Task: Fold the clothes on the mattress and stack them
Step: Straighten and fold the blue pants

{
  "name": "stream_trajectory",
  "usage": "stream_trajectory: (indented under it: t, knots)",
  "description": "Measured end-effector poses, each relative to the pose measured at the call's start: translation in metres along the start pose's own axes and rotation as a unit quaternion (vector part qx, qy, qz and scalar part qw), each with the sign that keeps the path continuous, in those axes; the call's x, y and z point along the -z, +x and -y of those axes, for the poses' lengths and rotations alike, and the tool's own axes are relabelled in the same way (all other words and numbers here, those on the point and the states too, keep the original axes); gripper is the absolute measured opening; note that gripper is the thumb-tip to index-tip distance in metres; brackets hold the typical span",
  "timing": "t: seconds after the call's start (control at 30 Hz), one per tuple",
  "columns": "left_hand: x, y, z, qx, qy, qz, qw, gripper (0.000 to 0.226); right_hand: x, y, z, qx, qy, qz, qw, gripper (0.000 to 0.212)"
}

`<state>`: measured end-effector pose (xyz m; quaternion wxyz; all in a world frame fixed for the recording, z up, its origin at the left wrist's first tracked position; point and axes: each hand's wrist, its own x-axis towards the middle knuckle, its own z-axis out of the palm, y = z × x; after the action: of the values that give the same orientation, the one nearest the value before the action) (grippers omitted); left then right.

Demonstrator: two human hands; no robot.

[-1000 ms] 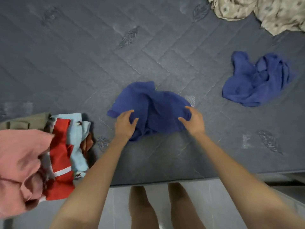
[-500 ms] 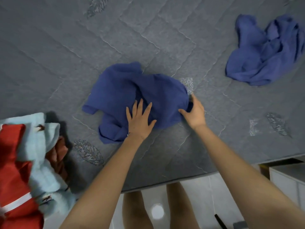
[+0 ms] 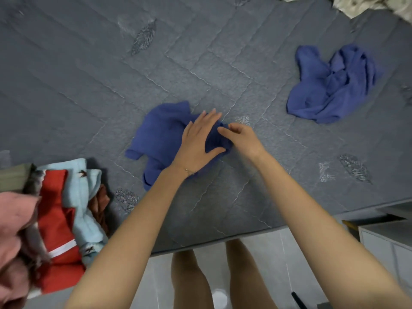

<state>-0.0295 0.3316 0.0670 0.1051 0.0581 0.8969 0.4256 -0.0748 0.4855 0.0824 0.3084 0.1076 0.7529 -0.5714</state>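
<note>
I see the blue garment crumpled on the grey mattress, in the centre of view and near the front edge. The left hand lies palm down on the garment's right part, with its fingers straight and slightly spread. The right hand is just beside it, its thumb and fingers curled and pinching the garment's right edge. A second blue garment lies bunched on the mattress, well apart to the right. A pile of clothes in red, light blue and pink sits at the left edge of the mattress. I note a cream patterned cloth at the top right corner
</note>
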Motion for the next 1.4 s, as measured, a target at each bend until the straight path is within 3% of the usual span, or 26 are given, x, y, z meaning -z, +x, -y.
stream_trajectory:
  t: [0.13,0.3,0.4,0.53,0.67,0.8,0.93,1.03,1.1,1.27,1.4]
  knots:
    - [0.044,0.016,-0.024,-0.019,0.046,0.058,0.997,0.064,0.002,-0.017,0.037,-0.037,0.043,0.061,0.997,0.018]
    - [0.08,0.001,-0.057,0.007,-0.015,0.044,0.999,0.021,0.01,-0.048,0.074,-0.058,0.073,0.11,0.99,0.029]
    - [0.101,-0.009,-0.074,0.038,-0.021,0.024,0.999,0.014,0.01,-0.068,0.092,-0.045,-0.04,0.12,0.991,0.046]
    - [0.129,-0.024,-0.105,0.063,-0.063,-0.013,0.996,0.012,-0.003,-0.093,0.112,0.016,-0.133,0.17,0.976,0.045]
    - [0.167,-0.035,-0.141,0.061,-0.151,-0.107,0.981,0.009,-0.017,-0.112,0.122,0.06,-0.157,0.127,0.978,0.023]
    - [0.203,-0.043,-0.169,0.035,-0.18,-0.171,0.968,0.009,-0.016,-0.13,0.131,0.083,-0.166,0.135,0.973,0.022]
    - [0.236,-0.052,-0.193,0.021,-0.22,-0.259,0.94,0.02,-0.001,-0.147,0.144,0.112,-0.281,0.113,0.947,0.019]
    - [0.26,-0.058,-0.21,0.015,-0.24,-0.3,0.923,0.024,0.011,-0.158,0.154,0.131,-0.335,0.067,0.931,0.035]
    - [0.276,-0.064,-0.221,0.006,-0.229,-0.323,0.918,0.024,0.021,-0.166,0.167,0.157,-0.299,0.041,0.94,0.039]
    - [0.309,-0.074,-0.232,0.008,-0.173,-0.378,0.91,0.011,0.051,-0.18,0.215,0.227,-0.235,-0.054,0.944,0.014]
    - [0.331,-0.082,-0.234,0.002,-0.117,-0.416,0.902,0.007,0.076,-0.193,0.262,0.271,-0.211,-0.107,0.933,0.017]
